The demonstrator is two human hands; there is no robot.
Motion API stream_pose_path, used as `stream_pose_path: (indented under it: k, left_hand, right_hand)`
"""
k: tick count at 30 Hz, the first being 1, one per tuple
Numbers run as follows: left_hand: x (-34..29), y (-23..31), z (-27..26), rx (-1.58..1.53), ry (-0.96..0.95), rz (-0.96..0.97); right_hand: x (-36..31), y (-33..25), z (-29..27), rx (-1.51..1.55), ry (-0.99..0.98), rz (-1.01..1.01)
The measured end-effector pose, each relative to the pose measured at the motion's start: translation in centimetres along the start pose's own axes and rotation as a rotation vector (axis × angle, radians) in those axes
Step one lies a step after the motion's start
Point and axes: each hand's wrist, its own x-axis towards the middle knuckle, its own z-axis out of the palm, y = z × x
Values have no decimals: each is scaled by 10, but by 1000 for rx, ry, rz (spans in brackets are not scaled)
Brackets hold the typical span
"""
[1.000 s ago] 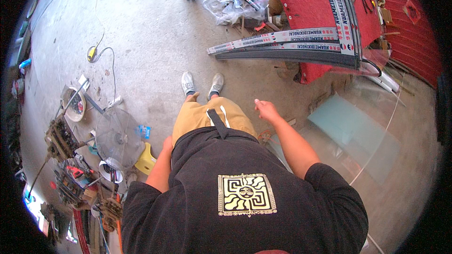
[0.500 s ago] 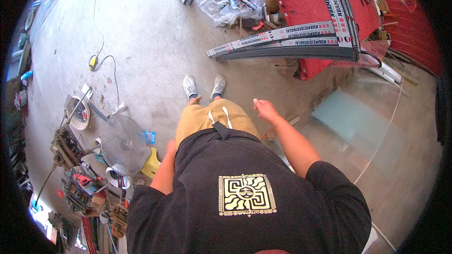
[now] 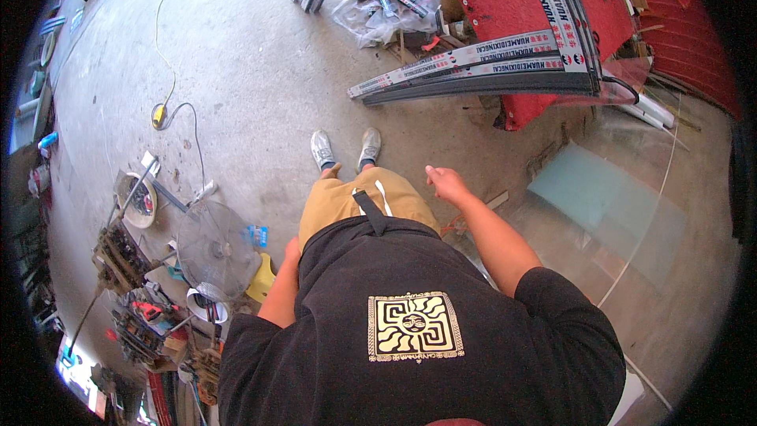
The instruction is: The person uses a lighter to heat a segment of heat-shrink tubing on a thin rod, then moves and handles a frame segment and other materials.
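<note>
My right hand (image 3: 446, 183) hangs in front of my right hip, beside my tan shorts (image 3: 331, 207). Its fingers are curled in, and nothing shows in them. My left hand (image 3: 292, 250) is down by my left side, touching or close to the shorts. Its fingers are hidden, so what it may hold does not show. Nearest to it on the floor are a yellow plastic piece (image 3: 261, 278), a small blue packet (image 3: 257, 236) and a standing fan (image 3: 214, 249) with a round wire cage.
Long taped metal profiles (image 3: 465, 62) jut out ahead right from a red-covered bench (image 3: 505, 0). Glass panes (image 3: 587, 188) are at the right. A bucket (image 3: 138, 200), tools and machinery (image 3: 118, 256) crowd the left. A cable with a yellow part (image 3: 159, 115) crosses the floor.
The view has shifted slightly, so the floor objects at the left sit a little farther right and lower. Both hands keep nearly the same pose, and my feet stay together.
</note>
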Motion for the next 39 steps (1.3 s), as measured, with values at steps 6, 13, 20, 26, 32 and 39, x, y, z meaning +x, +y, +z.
stream_pose_path:
  k: [6, 13, 20, 26, 32, 39]
  left_hand:
    - [-1, 6, -13, 72, -13, -28]
    - [15, -16, -19, 31, 57, 12]
    - [24, -15, -26, 71, 42, 54]
    - [17, -4, -39, 48, 21, 30]
    - [4, 21, -70, 50, -87, 75]
    - [34, -28, -36, 40, -23, 188]
  right_hand:
    - [3, -1, 3, 34, 0, -3]
    - [7, -9, 5, 27, 6, -1]
    - [10, -17, 13, 9, 2, 10]
    - [8, -15, 20, 14, 20, -39]
    - [6, -11, 23, 35, 35, -12]
    - [3, -17, 22, 12, 21, -20]
